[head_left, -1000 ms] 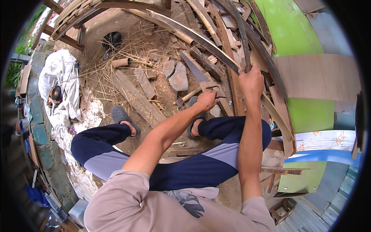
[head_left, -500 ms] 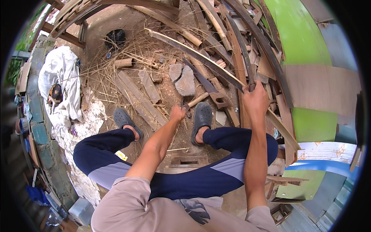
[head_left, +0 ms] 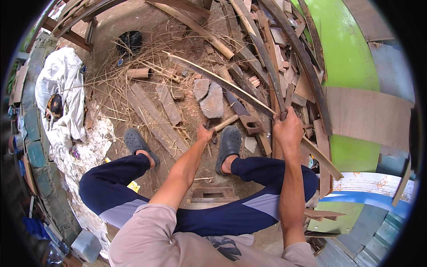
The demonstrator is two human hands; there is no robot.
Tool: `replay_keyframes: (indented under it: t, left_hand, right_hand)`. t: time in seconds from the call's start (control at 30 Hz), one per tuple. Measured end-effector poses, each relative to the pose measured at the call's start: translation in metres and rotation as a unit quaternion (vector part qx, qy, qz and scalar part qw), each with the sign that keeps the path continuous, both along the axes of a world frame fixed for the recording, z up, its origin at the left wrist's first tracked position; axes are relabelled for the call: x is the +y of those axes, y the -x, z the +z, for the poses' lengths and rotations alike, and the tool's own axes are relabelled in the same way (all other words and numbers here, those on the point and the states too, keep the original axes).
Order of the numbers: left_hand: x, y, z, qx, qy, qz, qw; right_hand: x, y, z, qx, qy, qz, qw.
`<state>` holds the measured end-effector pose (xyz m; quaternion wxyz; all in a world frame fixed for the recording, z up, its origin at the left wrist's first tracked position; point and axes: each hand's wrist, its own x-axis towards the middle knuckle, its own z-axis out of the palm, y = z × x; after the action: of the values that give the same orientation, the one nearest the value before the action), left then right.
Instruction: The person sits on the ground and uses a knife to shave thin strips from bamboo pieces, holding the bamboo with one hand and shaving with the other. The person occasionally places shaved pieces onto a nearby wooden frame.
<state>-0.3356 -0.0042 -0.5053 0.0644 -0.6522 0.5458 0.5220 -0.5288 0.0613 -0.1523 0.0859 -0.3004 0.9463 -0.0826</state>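
Note:
My right hand (head_left: 288, 130) is closed around a long split strip of wood or bamboo (head_left: 218, 80), pale along its edge and dark on its side. The strip slants from the upper left, passes the fist and continues to the lower right. A narrow dark blade-like piece (head_left: 270, 73) also runs up from this fist; its brown end meets the fingers. Between my feet, my left hand (head_left: 204, 133) is closed at the dark head of a wooden-handled tool (head_left: 227, 122). That head is mostly hidden, so its kind is unclear. Beside it lies a handsaw (head_left: 252, 124).
Broken stone slabs (head_left: 211, 102), flat planks (head_left: 155, 115) and straw-like splinters cover the ground ahead. Long timbers (head_left: 296, 44) pile up at right, beside a green panel (head_left: 351, 58). An animal (head_left: 54, 106) lies on white cloth (head_left: 66, 80) at left. My clogs (head_left: 230, 144) flank the work.
My right hand has come slightly nearer with the strip, whose far end has swung nearer too. The dark blade-like piece has tilted left. My left hand stays by the tool's head.

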Motion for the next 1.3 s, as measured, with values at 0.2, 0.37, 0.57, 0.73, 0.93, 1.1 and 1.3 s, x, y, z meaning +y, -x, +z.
replay_keyframes:
  t: [0.2, 0.37, 0.57, 0.73, 0.93, 1.1, 1.3]
  left_hand:
    - [0.028, -0.006, 0.004, 0.099, 0.054, 0.073, 0.991]
    - [0.044, -0.022, 0.026, 0.134, 0.276, -0.036, 0.951]
    - [-0.026, -0.037, 0.075, 0.211, 0.441, -0.195, 0.85]
    - [-0.087, 0.02, 0.151, 0.264, 0.361, -0.31, 0.839]
    - [-0.108, 0.11, 0.121, 0.197, 0.282, -0.527, 0.777]
    - [-0.084, 0.139, 0.063, 0.243, 0.313, -0.575, 0.715]
    - [-0.062, 0.127, 0.057, 0.199, 0.413, -0.541, 0.705]
  right_hand:
    - [-0.003, 0.0, 0.003, -0.005, 0.002, 0.001, 1.0]
    - [0.002, 0.006, 0.0, 0.001, 0.011, -0.006, 1.0]
    - [0.011, 0.015, 0.009, -0.017, 0.022, -0.042, 0.999]
    - [0.017, 0.022, 0.011, -0.011, 0.034, -0.054, 0.998]
    - [0.016, 0.022, 0.015, -0.002, 0.052, -0.047, 0.998]
    - [0.015, 0.025, 0.022, -0.012, 0.058, -0.051, 0.997]
    - [0.013, 0.029, 0.017, -0.022, 0.058, -0.071, 0.996]
